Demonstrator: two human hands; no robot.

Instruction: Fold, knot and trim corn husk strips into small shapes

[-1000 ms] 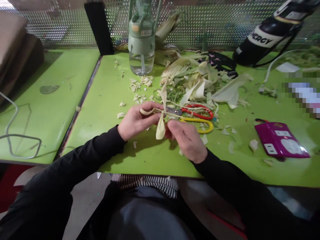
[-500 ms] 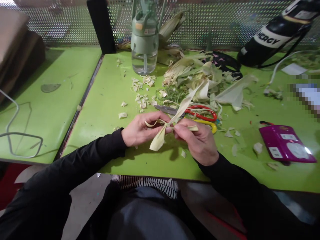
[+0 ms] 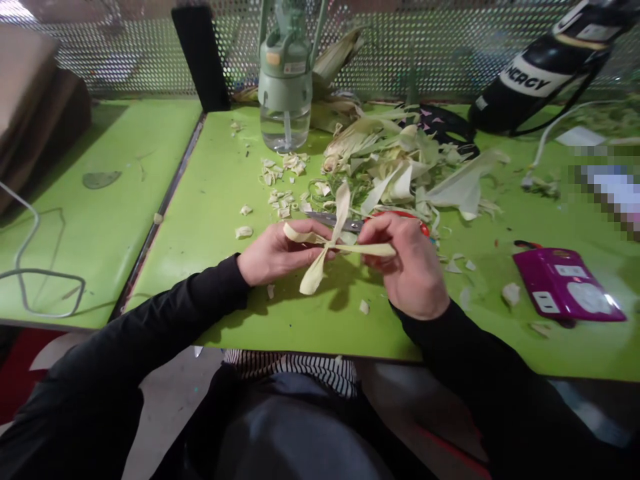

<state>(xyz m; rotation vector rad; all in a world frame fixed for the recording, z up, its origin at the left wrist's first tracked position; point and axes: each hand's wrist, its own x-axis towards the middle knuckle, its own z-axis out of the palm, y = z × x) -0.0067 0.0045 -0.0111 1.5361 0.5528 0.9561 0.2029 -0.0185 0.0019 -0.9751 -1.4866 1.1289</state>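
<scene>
Corn-husk strips (image 3: 327,248), crossed, run left to right: my left hand (image 3: 273,255) pinches one end, my right hand (image 3: 407,267) pinches the other.

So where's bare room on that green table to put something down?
Bare green tabletop lies left of the left hand, and between the right hand and purple socket block. Behind the knotted husk strips both hold, the corn-husk pile crowds it.
</scene>
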